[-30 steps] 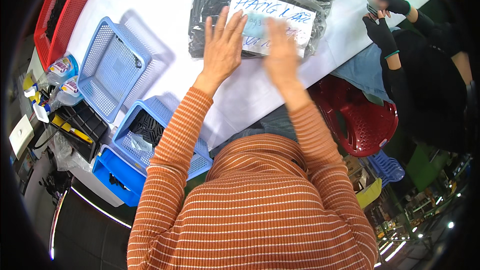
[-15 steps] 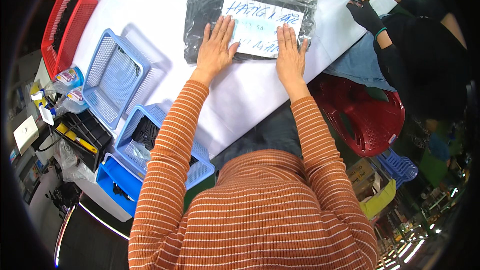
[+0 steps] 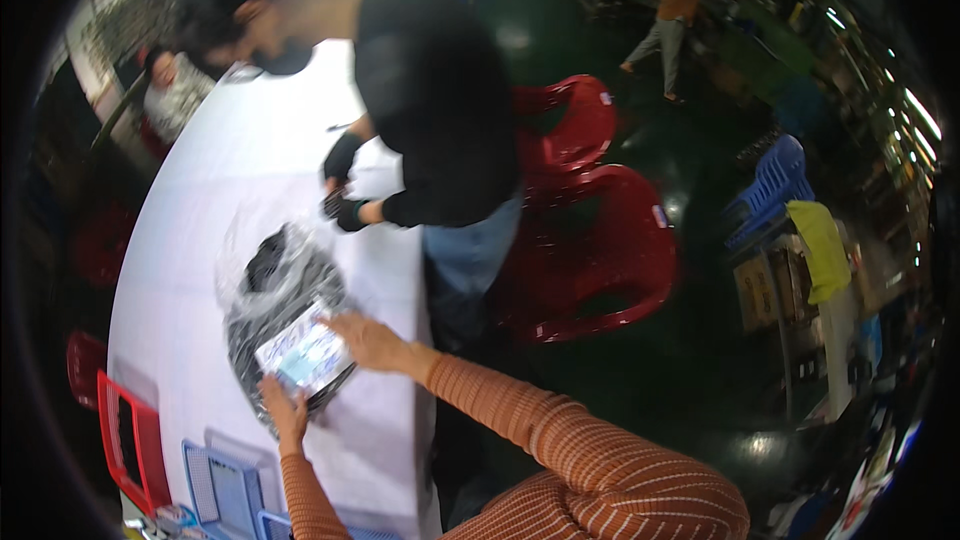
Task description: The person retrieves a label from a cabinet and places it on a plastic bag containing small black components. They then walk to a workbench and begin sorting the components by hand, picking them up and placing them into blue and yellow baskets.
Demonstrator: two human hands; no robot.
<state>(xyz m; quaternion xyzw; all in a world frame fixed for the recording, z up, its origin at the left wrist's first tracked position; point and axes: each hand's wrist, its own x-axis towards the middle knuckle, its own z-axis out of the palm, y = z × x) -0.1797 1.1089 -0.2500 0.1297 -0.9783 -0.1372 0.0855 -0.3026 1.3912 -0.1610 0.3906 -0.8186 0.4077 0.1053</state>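
A clear plastic bag (image 3: 245, 325) full of black items lies on the white-covered table, with a white sheet of handwritten paper (image 3: 300, 358) flat on its near part. My left hand (image 3: 287, 410) rests open at the sheet's near left edge, fingers stretched over it. From the right, my right hand (image 3: 372, 342) reaches in, its fingers extended onto the sheet's far right edge. Both hands are a little blurred, and neither grasps anything. What exactly the black items are cannot be made out.
Beyond the bag, a person in black (image 3: 440, 90) leans over the table (image 3: 190, 250), wearing black fingerless gloves. Red chairs (image 3: 620, 240) stand at the table's right side. A red basket (image 3: 150, 440) and blue baskets (image 3: 225, 490) are at the near left. Another person (image 3: 175, 95) sits far left.
My view has swung right and up, so the bag sits lower and further left. Both hands stay on the sheet. The person in black now shows standing, bent over the table.
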